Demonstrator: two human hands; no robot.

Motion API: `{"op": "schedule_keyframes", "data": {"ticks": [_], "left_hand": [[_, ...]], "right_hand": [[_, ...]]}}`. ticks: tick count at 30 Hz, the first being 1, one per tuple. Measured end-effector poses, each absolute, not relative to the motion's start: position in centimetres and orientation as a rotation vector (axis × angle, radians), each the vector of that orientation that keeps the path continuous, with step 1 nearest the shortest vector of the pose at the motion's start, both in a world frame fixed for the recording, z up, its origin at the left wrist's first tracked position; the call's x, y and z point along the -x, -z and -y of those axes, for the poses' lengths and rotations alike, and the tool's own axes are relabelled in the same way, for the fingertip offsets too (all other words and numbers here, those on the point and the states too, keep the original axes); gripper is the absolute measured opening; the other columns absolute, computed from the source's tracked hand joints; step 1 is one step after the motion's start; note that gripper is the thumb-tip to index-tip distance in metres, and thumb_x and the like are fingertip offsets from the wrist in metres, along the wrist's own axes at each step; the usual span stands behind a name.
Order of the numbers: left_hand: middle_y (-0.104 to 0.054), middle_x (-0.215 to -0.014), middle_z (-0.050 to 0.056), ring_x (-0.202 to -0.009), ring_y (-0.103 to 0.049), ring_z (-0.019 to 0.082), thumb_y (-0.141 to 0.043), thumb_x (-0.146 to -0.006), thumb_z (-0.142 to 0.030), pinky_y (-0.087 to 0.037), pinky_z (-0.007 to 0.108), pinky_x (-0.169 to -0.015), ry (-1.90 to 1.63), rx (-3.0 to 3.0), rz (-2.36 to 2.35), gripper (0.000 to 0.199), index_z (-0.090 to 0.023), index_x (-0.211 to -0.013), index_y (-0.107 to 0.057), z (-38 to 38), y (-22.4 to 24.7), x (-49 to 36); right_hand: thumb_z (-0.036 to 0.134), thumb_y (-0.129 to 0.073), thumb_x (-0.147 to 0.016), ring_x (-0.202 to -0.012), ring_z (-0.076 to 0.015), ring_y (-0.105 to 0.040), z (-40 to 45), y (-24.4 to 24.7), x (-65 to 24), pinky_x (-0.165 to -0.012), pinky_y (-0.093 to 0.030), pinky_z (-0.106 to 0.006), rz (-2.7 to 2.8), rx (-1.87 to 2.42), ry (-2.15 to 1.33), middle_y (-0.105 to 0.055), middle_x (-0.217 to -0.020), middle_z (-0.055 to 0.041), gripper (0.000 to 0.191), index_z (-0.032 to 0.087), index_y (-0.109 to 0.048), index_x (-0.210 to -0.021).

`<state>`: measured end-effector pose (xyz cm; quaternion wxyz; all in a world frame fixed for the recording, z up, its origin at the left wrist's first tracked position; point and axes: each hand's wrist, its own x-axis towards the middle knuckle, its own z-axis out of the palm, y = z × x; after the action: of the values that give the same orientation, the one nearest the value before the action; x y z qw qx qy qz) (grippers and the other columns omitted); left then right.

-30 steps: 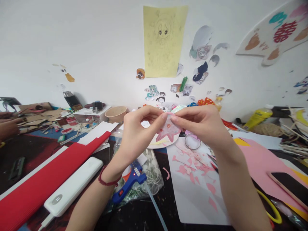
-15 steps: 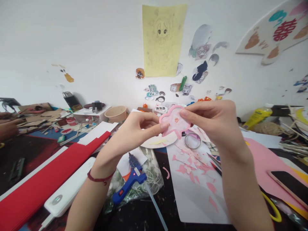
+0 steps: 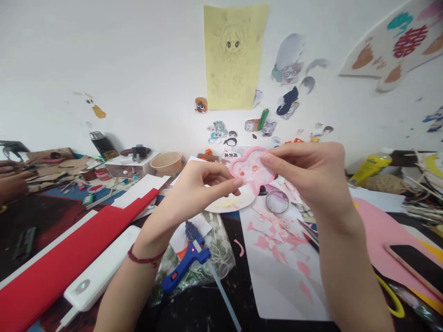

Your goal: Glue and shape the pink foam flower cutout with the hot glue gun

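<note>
Pink-rimmed cutout [image 3: 251,173], being held up at frame centre. From left to right: red paper [image 3: 86,249] is lying at lower left; a blue glue gun [image 3: 199,253] is resting at lower centre; the left hand [image 3: 200,186] is meeting the cutout's lower-left edge, whether pinching cannot be told; the right hand [image 3: 309,173] is clamping the cutout's upper right between thumb and fingers

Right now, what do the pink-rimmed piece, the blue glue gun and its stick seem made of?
Pink-rimmed piece: matte, evenly coloured rim, perhaps paper or foam; the pale, thin-looking middle could be paper, film or fabric. Blue glue gun: likely hard, smooth plastic, judging by its even colour and moulded shape. Stick: probably smooth hot-melt glue, going by its pale, translucent look.
</note>
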<state>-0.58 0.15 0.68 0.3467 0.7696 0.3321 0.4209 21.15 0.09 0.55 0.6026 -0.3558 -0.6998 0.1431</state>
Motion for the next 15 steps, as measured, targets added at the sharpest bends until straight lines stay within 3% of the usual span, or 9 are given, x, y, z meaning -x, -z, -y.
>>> {"op": "schedule_keyframes", "data": {"ticks": [8, 15], "left_hand": [[-0.078, -0.089, 0.005, -0.079, -0.069, 0.015, -0.076, -0.091, -0.037, -0.054, 0.021, -0.066, -1.274, -2.086, -0.848, 0.020, -0.018, -0.091, -0.080, -0.37, -0.47, 0.44], [-0.078, -0.082, 0.004, -0.075, -0.070, 0.016, -0.074, -0.092, -0.031, -0.056, 0.024, -0.067, -1.435, -2.085, -0.872, 0.018, -0.018, -0.080, -0.078, -0.19, -0.31, 0.14]], "right_hand": [[0.030, -0.080, -0.085, -0.064, -0.0180, -0.068, 0.28, -1.10, -21.04, -0.059, -0.058, -0.031, 1.712, 0.843, -0.369, -0.075, -0.068, -0.0005, 0.012, 0.024, -0.081, -0.074], [0.031, -0.078, -0.086, -0.066, -0.0178, -0.069, 0.37, -1.18, -20.67, -0.057, -0.056, -0.029, 1.772, 0.867, -0.346, -0.074, -0.067, -0.0006, 0.013, 0.024, -0.082, -0.077]]}}
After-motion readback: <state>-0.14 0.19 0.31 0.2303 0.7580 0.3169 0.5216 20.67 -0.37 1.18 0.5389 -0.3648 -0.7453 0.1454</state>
